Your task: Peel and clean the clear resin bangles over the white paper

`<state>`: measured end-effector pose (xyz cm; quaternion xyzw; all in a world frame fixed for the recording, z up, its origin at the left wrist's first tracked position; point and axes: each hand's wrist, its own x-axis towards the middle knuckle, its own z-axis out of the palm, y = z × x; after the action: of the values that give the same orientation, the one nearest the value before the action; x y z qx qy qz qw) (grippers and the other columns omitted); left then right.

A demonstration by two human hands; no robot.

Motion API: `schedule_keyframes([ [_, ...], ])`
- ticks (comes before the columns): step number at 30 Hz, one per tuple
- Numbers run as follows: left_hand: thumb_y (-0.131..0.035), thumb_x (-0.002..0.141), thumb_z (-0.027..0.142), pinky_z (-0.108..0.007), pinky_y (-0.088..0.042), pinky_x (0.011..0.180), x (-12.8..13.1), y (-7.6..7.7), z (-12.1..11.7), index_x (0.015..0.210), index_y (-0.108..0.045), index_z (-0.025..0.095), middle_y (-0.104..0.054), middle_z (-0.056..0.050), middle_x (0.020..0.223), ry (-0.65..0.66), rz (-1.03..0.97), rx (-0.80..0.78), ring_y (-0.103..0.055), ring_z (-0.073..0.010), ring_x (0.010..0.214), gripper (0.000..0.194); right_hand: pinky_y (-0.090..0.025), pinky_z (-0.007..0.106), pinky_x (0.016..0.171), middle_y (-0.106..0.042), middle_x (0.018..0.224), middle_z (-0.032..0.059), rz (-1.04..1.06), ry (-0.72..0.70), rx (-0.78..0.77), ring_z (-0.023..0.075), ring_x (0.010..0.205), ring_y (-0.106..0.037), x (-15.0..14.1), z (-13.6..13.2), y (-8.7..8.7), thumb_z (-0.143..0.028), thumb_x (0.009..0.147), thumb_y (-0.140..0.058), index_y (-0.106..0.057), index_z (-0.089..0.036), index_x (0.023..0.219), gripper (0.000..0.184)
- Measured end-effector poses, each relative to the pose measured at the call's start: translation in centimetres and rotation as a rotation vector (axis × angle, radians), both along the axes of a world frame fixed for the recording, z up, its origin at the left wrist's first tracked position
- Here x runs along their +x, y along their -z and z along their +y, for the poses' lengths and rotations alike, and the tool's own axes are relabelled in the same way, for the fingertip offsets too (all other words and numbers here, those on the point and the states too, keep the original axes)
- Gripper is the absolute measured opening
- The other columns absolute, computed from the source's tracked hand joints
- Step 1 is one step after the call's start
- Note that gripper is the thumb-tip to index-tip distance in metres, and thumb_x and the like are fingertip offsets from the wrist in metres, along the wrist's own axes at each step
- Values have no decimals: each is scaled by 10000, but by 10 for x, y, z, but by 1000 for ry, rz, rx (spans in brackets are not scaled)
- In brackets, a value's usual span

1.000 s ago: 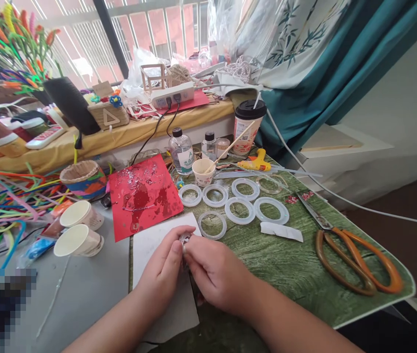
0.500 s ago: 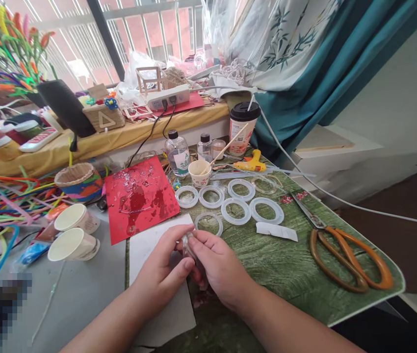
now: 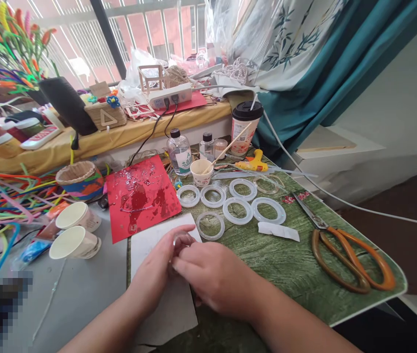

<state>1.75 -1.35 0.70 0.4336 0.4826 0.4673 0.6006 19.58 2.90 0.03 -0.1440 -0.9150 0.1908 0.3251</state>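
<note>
Above a white sheet of paper, my left hand curls around a clear, glossy ring, most of it hidden by fingers. My right hand is closed against the same ring, its thumb and bent fingers pressed near the left thumb. Just beyond the hands lies a thin translucent ring. Several round translucent ring moulds, among them one thicker ring, rest behind it on the green wood-patterned mat.
Large orange-handled scissors lie right. A red sheet with wet clear drops sits left, near two paper cups. Behind stand a small cup with a stick, a clear bottle, a yellow glue gun and a lidded drink cup.
My right hand has rolled over, knuckles now up, and shifted slightly left. The clear ring has turned between my hands, and the left thumb has drawn in. The view has moved slightly.
</note>
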Motion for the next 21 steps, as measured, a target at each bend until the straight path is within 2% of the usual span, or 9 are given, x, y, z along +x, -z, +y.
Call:
schedule_keyframes([
  [2, -501, 1042, 655, -385, -559, 972, 0, 3, 1, 1322, -711, 225, -786, -94, 1099, -13, -68, -33, -740, -286, 1075, 554, -510, 356, 775, -723, 952, 122, 52, -32, -14, 252, 871, -627, -3, -4, 0, -99, 1014, -421, -656, -128, 1112, 256],
  [3, -505, 1028, 681, -390, -561, 968, 0, 4, 0, 1339, -697, 227, -781, -100, 1125, -14, -77, -37, -739, -289, 1075, 583, -514, 350, 793, -721, 962, 120, 105, -18, -69, 246, 887, -634, -4, -5, 0, -105, 1017, -420, -653, -134, 1104, 251],
  [7, -488, 1036, 678, -420, -551, 986, -1, 13, -4, 1403, -650, 253, -726, -125, 1313, -57, 59, 37, -713, -303, 1141, 585, -456, 294, 690, -631, 804, 35, 273, 224, -494, 176, 742, -582, -11, -6, 1, -176, 1057, -423, -577, -204, 835, 271],
  [10, -481, 1075, 587, -447, -479, 1106, -3, 16, -5, 1417, -644, 277, -656, -116, 1453, -57, 290, 212, -613, -324, 1329, 490, -396, 282, 620, -543, 693, -9, 292, 299, -799, 149, 651, -510, -16, -7, 1, -265, 1062, -456, -484, -217, 714, 353],
  [13, -468, 1102, 506, -444, -429, 1168, -5, 16, -3, 1444, -627, 334, -640, -75, 1480, -2, 457, 422, -571, -304, 1381, 415, -366, 267, 555, -498, 646, -31, 344, 278, -1069, 138, 590, -458, -18, -8, 0, -360, 1052, -474, -502, -220, 734, 348],
  [15, -472, 1103, 496, -431, -400, 1199, -7, 17, -2, 1531, -544, 371, -604, -59, 1538, 82, 505, 491, -537, -295, 1432, 451, -353, 257, 521, -476, 624, -43, 387, 267, -1204, 131, 555, -431, -18, -8, -1, -400, 1046, -481, -515, -221, 759, 340],
  [18, -447, 1103, 530, -435, -377, 1219, -7, 18, -3, 1650, -347, 395, -525, -62, 1628, 128, 488, 464, -507, -297, 1476, 572, -352, 253, 507, -470, 612, -47, 406, 245, -1262, 126, 536, -423, -18, -9, -2, -422, 1051, -479, -522, -220, 766, 352],
  [21, -389, 1094, 603, -448, -403, 1190, -6, 19, -4, 1613, -416, 376, -549, -76, 1599, 98, 473, 460, -547, -314, 1430, 567, -381, 258, 552, -507, 661, -29, 381, 242, -1132, 131, 583, -464, -18, -12, -3, -386, 1057, -490, -533, -213, 764, 343],
])
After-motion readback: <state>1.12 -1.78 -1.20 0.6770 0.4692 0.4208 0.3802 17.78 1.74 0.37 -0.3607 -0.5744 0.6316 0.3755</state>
